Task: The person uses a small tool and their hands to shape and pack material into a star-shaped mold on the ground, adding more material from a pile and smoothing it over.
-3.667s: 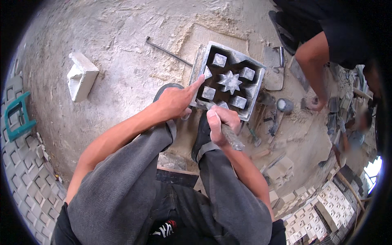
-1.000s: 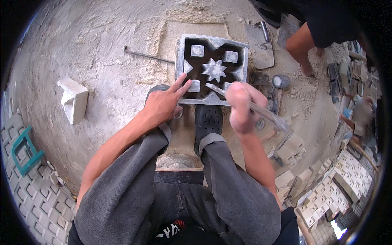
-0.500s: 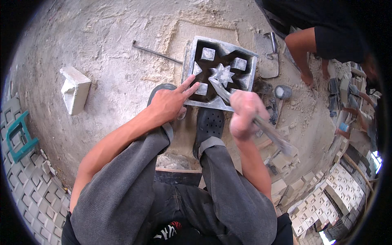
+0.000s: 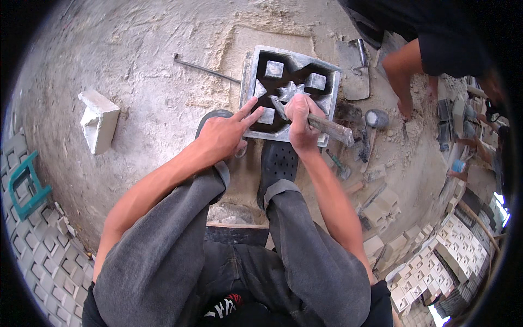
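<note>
A: Where is the mould (image 4: 297, 56) located?
B: It is laid on the floor (image 4: 152, 49), just beyond the dark shoes (image 4: 279, 163), open face up. A raised star (image 4: 290, 90) is set at its centre, and square blocks are set around it, one of them the near left block (image 4: 265, 115).

A: How is the left hand (image 4: 220, 136) placed?
B: It is placed at the near left corner of the mould. The index and middle fingers are extended and spread apart over the left rim, beside the near left block. Nothing is seen to be gripped. Whether the fingertips are pressed down cannot be told.

A: And the right hand (image 4: 303, 121)?
B: It is closed around the tool (image 4: 333, 129), the fingers wrapped about the shaft. The tool's curved end is directed far left, close to the star; contact there cannot be confirmed. The handle is extended to the right, past the mould's rim.

A: What is found nearby?
B: A thin rod (image 4: 207, 70) is laid to the left of the mould, and a white block (image 4: 101, 122) well apart, farther left. To the right, a trowel (image 4: 355, 82) and a mallet (image 4: 376, 118) are laid. A co-worker (image 4: 452, 49) in dark clothing is positioned at the far right.
</note>
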`<action>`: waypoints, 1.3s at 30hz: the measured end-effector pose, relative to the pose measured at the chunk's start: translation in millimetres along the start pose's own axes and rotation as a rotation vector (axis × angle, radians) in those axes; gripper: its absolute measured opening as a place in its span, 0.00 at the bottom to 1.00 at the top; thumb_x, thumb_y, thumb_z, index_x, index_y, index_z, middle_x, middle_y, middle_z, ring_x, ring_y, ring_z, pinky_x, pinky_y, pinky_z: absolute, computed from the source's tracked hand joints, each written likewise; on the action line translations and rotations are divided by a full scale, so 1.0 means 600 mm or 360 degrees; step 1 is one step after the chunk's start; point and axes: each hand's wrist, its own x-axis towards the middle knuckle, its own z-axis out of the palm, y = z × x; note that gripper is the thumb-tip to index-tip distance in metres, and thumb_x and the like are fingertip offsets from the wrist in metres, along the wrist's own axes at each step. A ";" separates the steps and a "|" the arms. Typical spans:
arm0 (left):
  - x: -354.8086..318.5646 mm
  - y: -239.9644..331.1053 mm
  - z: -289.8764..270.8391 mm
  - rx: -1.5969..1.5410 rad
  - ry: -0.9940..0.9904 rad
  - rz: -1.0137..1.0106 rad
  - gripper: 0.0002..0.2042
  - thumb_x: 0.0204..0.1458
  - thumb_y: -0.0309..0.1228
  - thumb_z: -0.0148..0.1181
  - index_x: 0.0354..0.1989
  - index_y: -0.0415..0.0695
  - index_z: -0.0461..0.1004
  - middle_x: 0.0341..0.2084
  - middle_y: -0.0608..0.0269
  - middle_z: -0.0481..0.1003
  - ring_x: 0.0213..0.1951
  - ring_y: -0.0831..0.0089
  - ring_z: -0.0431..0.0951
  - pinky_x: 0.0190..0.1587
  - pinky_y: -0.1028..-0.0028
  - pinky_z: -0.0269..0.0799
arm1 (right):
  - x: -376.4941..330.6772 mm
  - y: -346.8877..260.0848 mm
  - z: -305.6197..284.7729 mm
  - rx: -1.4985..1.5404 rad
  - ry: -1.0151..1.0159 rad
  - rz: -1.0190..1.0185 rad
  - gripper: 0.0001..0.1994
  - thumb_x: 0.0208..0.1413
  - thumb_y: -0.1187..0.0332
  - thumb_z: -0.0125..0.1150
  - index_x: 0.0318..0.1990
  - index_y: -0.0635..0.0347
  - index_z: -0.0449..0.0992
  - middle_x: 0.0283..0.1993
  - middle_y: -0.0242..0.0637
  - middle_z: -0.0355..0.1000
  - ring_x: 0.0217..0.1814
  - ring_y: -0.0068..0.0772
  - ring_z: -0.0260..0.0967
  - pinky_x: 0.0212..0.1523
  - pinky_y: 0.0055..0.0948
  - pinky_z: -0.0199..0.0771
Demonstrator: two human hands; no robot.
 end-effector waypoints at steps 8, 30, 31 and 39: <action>-0.011 -0.004 -0.010 -0.0061 -0.0179 -0.0125 0.47 0.47 0.35 0.69 0.76 0.58 0.46 0.76 0.62 0.45 0.41 0.48 0.82 0.41 0.53 0.79 | 0.026 -0.093 -0.002 0.0276 0.0074 0.0386 0.21 0.70 0.64 0.47 0.20 0.52 0.56 0.18 0.23 0.54 0.21 0.17 0.49 0.24 0.26 0.52; -0.003 0.008 -0.016 -0.0038 -0.0161 -0.0085 0.48 0.47 0.35 0.69 0.76 0.57 0.46 0.76 0.59 0.46 0.40 0.46 0.82 0.40 0.52 0.80 | -0.004 -0.066 -0.042 0.0381 -0.0250 -0.0052 0.16 0.64 0.70 0.50 0.21 0.61 0.63 0.18 0.25 0.55 0.21 0.17 0.48 0.23 0.27 0.49; -0.003 0.008 -0.014 -0.0038 -0.0151 -0.0078 0.48 0.47 0.35 0.69 0.76 0.57 0.46 0.76 0.59 0.45 0.40 0.46 0.82 0.40 0.52 0.80 | 0.003 -0.083 -0.051 0.0429 -0.0362 -0.0022 0.17 0.63 0.72 0.48 0.19 0.60 0.61 0.16 0.24 0.52 0.18 0.17 0.45 0.22 0.28 0.46; -0.006 0.004 -0.010 -0.0043 -0.0149 -0.0079 0.48 0.47 0.35 0.70 0.76 0.57 0.45 0.76 0.60 0.43 0.40 0.46 0.81 0.39 0.52 0.79 | -0.016 -0.149 -0.064 0.0760 0.0084 -0.0098 0.15 0.58 0.73 0.53 0.18 0.66 0.65 0.16 0.27 0.59 0.17 0.18 0.53 0.19 0.27 0.50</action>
